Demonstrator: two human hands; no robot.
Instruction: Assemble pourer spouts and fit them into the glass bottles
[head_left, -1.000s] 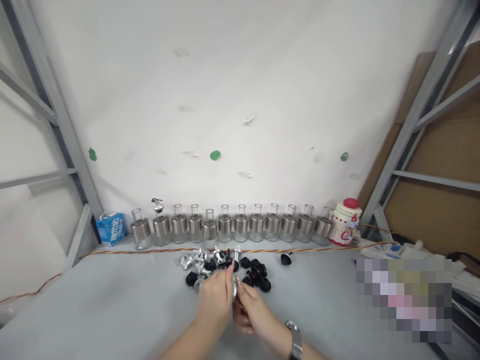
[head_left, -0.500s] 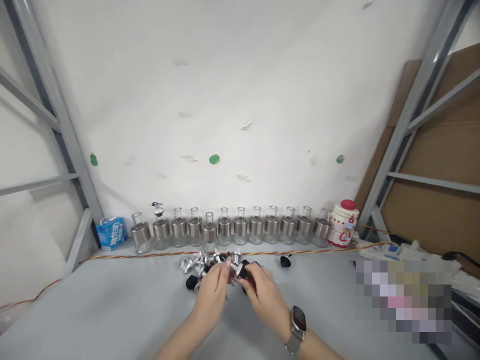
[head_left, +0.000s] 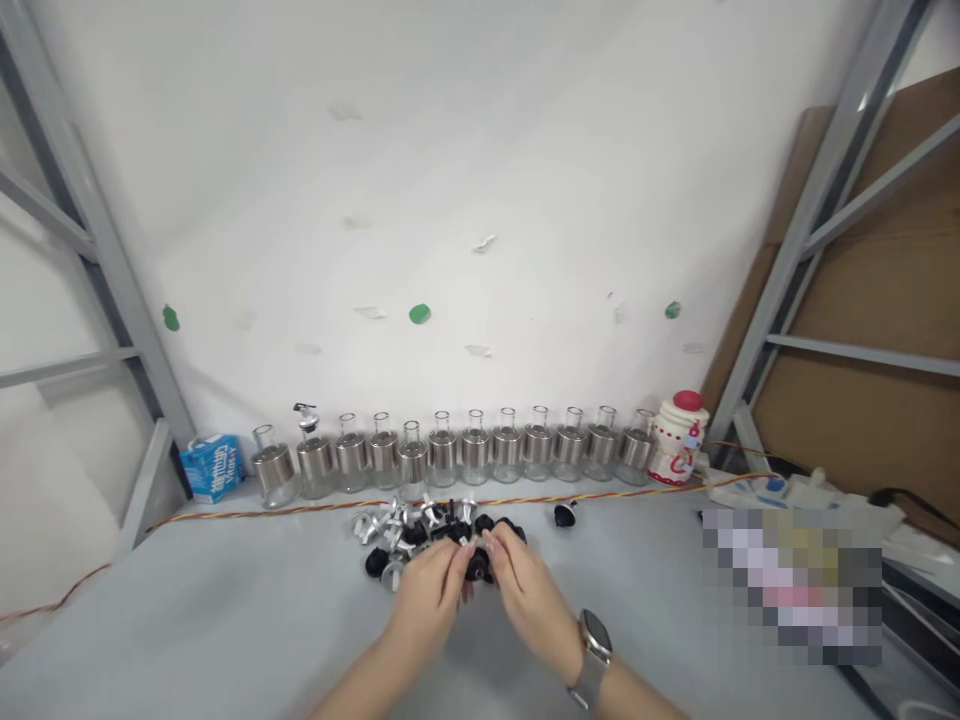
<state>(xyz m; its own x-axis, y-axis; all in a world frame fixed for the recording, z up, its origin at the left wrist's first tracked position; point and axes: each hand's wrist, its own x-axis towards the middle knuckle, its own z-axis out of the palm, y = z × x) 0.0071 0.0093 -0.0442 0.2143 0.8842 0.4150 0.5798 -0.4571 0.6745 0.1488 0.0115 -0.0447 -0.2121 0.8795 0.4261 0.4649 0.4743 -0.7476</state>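
Observation:
Low over the tabletop, my left hand [head_left: 429, 588] and my right hand [head_left: 534, 598] meet fingertip to fingertip. Between them they pinch a bottle stopper [head_left: 478, 569], its black rubber plug turned toward me and its upper part covered by fingers. Directly behind the hands lies a loose heap of silver and black stoppers [head_left: 409, 522], partly hidden. One more stopper [head_left: 565, 515] rests alone to the right of the heap. Along the wall stand several glass bottles [head_left: 413, 463] with metal bands and bare necks. A stopper [head_left: 307, 416] sits on the second bottle from the left.
A yellow-red twisted cord [head_left: 322, 507] runs across the table before the bottles. The row ends at a blue carton [head_left: 213, 468] on the left and a white jar with a red lid [head_left: 677, 440] on the right. White power strips [head_left: 802, 495] and a blurred patch lie farther right.
The stopper between my hands has been turned so that its black plug faces me. My fingertips have drawn closer together around it. The whole view has shifted slightly.

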